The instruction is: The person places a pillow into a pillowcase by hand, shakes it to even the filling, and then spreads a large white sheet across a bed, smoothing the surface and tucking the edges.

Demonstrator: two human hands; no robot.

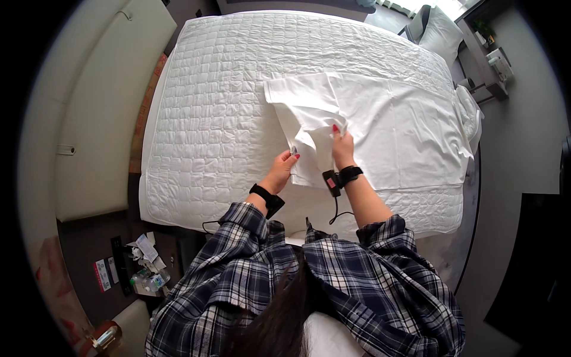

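A white cloth (415, 134), with flat fold lines and a hemmed edge, lies partly spread over the quilted white mattress pad (214, 98). Its right part reaches the bed's right edge. At its left edge, near a small tag (293, 151), my left hand (280, 168) pinches the fabric between thumb and fingers. My right hand (343, 147) grips a bunched, raised fold of the same cloth a little farther right. Between the two hands the fabric stands up in loose folds. Whether it is a sheet or a cover I cannot tell.
A padded headboard (102, 111) runs along the left. On the nightstand at lower left are plastic bottles (156, 281) and crumpled papers (147, 250). White bedding (467, 116) hangs at the bed's right edge, and a pillow (441, 38) rests on a chair beyond. Cables trail from both wrist straps.
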